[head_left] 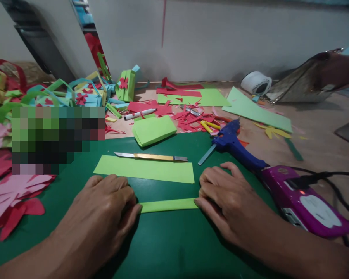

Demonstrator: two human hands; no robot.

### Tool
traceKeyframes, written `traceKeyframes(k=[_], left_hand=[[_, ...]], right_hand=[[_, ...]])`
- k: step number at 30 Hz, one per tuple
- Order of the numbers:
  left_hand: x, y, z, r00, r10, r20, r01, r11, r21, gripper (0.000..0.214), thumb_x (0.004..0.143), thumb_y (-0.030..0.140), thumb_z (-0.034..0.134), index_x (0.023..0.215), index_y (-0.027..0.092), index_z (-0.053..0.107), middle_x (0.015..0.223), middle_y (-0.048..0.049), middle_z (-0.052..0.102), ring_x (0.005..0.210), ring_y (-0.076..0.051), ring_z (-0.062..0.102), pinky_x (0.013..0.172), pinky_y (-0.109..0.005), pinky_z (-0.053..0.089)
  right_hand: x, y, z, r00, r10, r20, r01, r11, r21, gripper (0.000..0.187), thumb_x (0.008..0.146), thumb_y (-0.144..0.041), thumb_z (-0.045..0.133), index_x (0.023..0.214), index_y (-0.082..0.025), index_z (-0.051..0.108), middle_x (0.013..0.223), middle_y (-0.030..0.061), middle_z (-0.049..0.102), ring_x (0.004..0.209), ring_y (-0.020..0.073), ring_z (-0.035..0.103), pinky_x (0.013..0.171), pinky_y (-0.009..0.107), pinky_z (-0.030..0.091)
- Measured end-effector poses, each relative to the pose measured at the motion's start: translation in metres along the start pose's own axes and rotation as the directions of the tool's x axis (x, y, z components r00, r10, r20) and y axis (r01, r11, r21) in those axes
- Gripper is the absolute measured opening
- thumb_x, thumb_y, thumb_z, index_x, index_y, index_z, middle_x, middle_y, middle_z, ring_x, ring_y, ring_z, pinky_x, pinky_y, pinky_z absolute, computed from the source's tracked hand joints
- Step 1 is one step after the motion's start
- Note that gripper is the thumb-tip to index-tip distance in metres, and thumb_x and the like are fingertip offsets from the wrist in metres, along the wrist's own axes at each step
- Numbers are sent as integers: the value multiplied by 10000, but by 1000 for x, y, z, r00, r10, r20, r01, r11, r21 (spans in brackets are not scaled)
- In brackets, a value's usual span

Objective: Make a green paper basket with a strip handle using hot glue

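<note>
A narrow light-green paper strip (pixel 169 205) is stretched level between my hands, just above or on the green mat. My left hand (pixel 106 209) pinches its left end, thumb in front and fingers curled. My right hand (pixel 223 193) grips the right end the same way, with the little finger raised. Beyond the strip lies a wider light-green paper piece (pixel 145 170). A craft knife (pixel 154 157) with a yellow handle rests along its far edge, blade to the left. Farther back sits a folded stack of green paper (pixel 154 131).
A blue glue gun (pixel 229 137) and a purple power strip (pixel 311 201) with cables lie right. Red paper scraps (pixel 192 121), a white marker (pixel 140 114) and a tape roll (pixel 256 82) are behind. Finished paper bags (pixel 125 85) and pink paper flowers (pixel 20 193) crowd the left. The mat (pixel 174 248) is green.
</note>
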State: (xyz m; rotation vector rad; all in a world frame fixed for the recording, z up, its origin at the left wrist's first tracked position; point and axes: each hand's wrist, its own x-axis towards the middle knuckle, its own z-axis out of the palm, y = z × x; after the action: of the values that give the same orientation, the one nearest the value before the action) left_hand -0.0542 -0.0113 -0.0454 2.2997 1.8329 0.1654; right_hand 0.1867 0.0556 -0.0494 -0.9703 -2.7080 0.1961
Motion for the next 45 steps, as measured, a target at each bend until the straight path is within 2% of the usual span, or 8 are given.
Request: traceKeyframes(k=[8, 13, 16, 23, 32, 37, 41, 45], left_hand=[[3, 3, -8, 994, 44, 99, -44, 999, -1, 337, 878, 255, 329, 645, 181, 560, 699, -74, 569, 649, -234, 509, 648, -425, 337], [7, 3, -8, 992, 46, 119, -50, 998, 33, 313, 865, 251, 353, 650, 180, 568, 696, -78, 574, 620, -231, 498, 626, -410, 316], [7, 0, -5, 992, 92, 86, -95, 995, 33, 301, 854, 246, 374, 626, 187, 562, 671, -67, 574, 595, -218, 490, 612, -384, 292], [0, -11, 13, 977, 194, -94, -189, 980, 56, 306, 867, 209, 373, 601, 218, 525, 608, -27, 526, 560, -198, 422, 627, -371, 225], [-2, -14, 13, 980, 195, -31, -192, 978, 77, 282, 864, 190, 396, 625, 214, 544, 620, -9, 533, 565, -188, 444, 639, -361, 245], [1, -10, 9, 983, 173, -58, -169, 983, 73, 202, 855, 183, 401, 710, 216, 537, 645, -2, 573, 563, -191, 481, 662, -375, 251], [2, -3, 2, 982, 189, -32, -181, 969, 166, 119, 813, 178, 489, 846, 238, 586, 666, 1, 606, 589, -214, 538, 683, -409, 268], [-1, 0, -5, 936, 351, 21, -342, 897, 281, 425, 783, 193, 593, 1180, 338, 544, 692, -6, 607, 587, -202, 523, 669, -404, 297]], right_hand=[[0, 3, 2, 1000, -9, 1, 9, 1000, -9, 276, 868, -180, 447, 598, -175, 506, 680, 25, 504, 661, 171, 436, 774, 404, 289], [0, 3, 2, 1000, -7, -3, 7, 1000, 0, 275, 870, -183, 441, 605, -171, 515, 680, 27, 506, 657, 170, 433, 765, 404, 289], [-1, 3, 0, 1000, -2, 11, 1, 1000, 8, 271, 870, -169, 432, 611, -174, 513, 697, 29, 510, 669, 172, 433, 779, 410, 286], [-8, 6, -10, 988, 79, 131, -79, 997, -8, 233, 862, -133, 420, 651, -180, 509, 777, 44, 526, 742, 187, 451, 806, 403, 290], [-5, 4, -12, 984, 97, 147, -97, 995, -8, 206, 855, -149, 429, 660, -179, 491, 754, 37, 529, 729, 184, 457, 844, 422, 294], [-6, 4, -13, 983, 87, 163, -82, 996, -42, 174, 867, -163, 443, 714, -184, 523, 782, 37, 555, 739, 191, 475, 849, 443, 295], [-9, 1, -13, 997, -24, 77, 39, 981, -189, 207, 867, -126, 422, 922, -203, 606, 836, 63, 588, 810, 233, 500, 876, 524, 266], [-11, -6, -9, 957, -288, 5, 273, 901, -337, 388, 873, -89, 391, 1184, -235, 570, 801, 71, 596, 824, 259, 499, 894, 577, 243]])
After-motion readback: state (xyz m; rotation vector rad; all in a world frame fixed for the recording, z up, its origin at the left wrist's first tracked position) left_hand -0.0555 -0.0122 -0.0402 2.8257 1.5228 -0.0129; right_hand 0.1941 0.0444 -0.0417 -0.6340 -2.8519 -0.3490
